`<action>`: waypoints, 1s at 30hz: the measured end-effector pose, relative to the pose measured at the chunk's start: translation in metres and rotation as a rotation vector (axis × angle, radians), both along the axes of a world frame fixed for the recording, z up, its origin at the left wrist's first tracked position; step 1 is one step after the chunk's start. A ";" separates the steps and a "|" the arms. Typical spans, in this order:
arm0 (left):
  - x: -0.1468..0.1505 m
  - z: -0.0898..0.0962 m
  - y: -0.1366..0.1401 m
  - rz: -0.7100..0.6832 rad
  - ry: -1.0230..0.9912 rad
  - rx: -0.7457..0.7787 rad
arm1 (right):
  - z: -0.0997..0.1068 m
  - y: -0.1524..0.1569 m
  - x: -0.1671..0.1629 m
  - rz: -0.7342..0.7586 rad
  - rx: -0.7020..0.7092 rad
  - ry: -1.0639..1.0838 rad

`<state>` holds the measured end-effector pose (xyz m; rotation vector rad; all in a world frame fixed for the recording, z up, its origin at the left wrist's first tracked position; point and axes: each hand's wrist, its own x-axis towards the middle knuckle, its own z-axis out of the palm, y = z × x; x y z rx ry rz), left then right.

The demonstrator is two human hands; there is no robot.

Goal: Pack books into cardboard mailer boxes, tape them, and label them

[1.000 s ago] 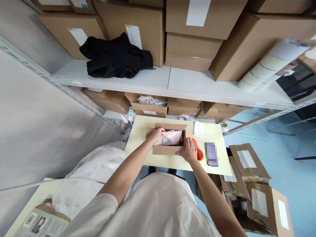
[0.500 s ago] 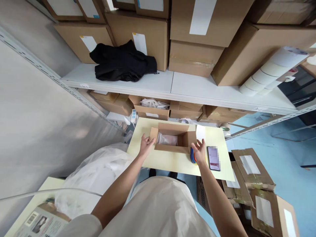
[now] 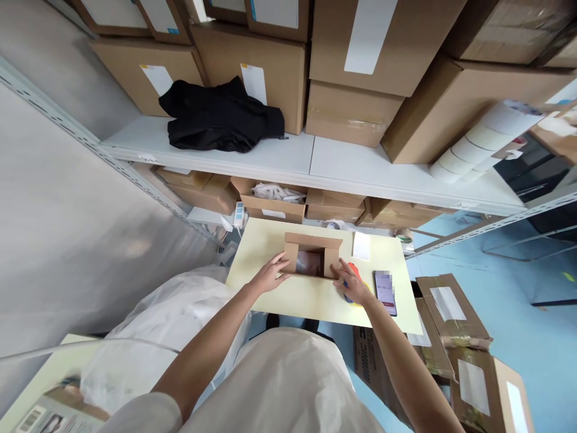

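A small cardboard box (image 3: 312, 243) sits on a pale yellow table (image 3: 265, 240) with its side flaps folded up and a pinkish wrapped item (image 3: 309, 262) inside. My left hand (image 3: 270, 275) presses the box's left flap inward. On the other side, my right hand (image 3: 350, 284) pushes the right flap in. Both hands touch the box with fingers spread. Partly under my right hand lies a red tape dispenser (image 3: 358, 273).
A phone (image 3: 385, 290) and a white slip (image 3: 361, 245) lie on the table's right part. Shelves (image 3: 360, 162) behind hold cardboard boxes, a black garment (image 3: 220, 117) and tape rolls (image 3: 478, 141). Flattened boxes (image 3: 455, 325) lie on the blue floor at right; a white plastic bag (image 3: 180, 313) sits at left.
My hands left the item inside the box and moved outside it. They have now pushed the two side flaps up and inward, so the box looks narrower.
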<state>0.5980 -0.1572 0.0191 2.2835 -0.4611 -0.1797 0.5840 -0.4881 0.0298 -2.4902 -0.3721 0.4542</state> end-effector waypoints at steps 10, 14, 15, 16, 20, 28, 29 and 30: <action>-0.016 -0.023 -0.001 0.298 0.075 -0.180 | -0.013 0.025 -0.003 -0.395 0.168 -0.080; 0.005 -0.015 -0.002 0.291 0.033 -0.136 | -0.009 0.021 0.022 -0.209 0.171 -0.174; 0.010 -0.011 -0.002 0.263 0.005 -0.104 | -0.009 0.019 0.025 -0.176 0.173 -0.188; 0.014 -0.006 -0.002 0.229 -0.029 -0.065 | -0.009 0.017 0.027 -0.151 0.166 -0.210; 0.020 0.008 0.000 0.066 -0.172 0.164 | -0.017 0.009 0.020 -0.011 0.056 -0.334; -0.011 0.000 -0.021 -0.040 -0.264 0.547 | -0.034 0.028 -0.010 -0.087 -0.110 -0.373; -0.014 -0.001 -0.026 -0.059 -0.269 0.557 | -0.035 0.028 -0.013 -0.092 -0.106 -0.368; -0.016 -0.001 -0.029 -0.075 -0.269 0.565 | -0.036 0.027 -0.016 -0.095 -0.099 -0.362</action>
